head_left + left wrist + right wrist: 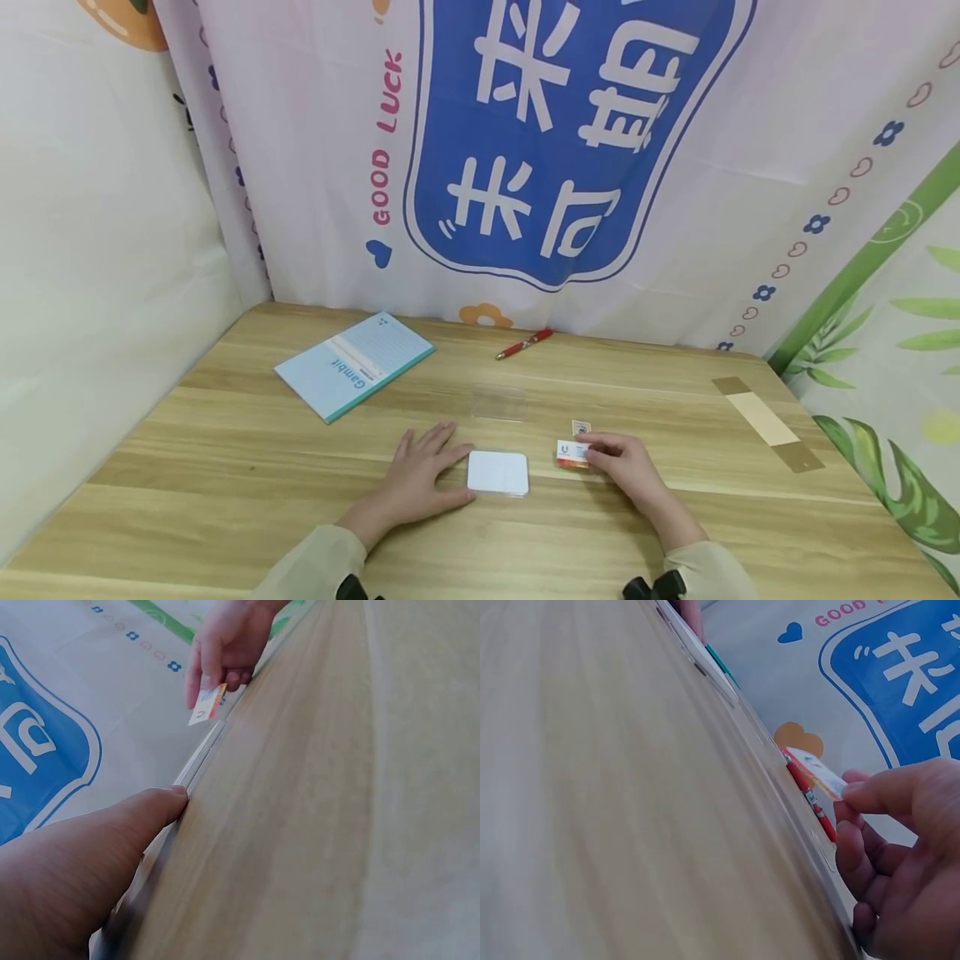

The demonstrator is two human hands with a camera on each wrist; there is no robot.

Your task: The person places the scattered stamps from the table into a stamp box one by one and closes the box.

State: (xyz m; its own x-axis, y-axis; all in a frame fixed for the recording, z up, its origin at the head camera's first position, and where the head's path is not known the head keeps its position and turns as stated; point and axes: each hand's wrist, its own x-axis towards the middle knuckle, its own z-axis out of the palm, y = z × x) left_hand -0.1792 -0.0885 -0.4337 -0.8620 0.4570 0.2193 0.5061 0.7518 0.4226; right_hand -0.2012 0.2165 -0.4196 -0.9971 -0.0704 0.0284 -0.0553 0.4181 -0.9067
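My right hand pinches a small printed card, white with a dark logo and an orange-red band, between thumb and fingers. In the right wrist view the card is held tilted above the tabletop. Just behind it on the table lies a tiny stamp-like square. My left hand lies palm down with its fingers spread. Its thumb and index fingertip are right at the left edge of a white rounded rectangle, which has a clear rim along its front.
A clear flat plastic piece lies beyond the white rectangle. Farther back are a red pen and, on the left, a light blue notebook. A tape-like strip is on the table's right. A printed curtain hangs behind the table.
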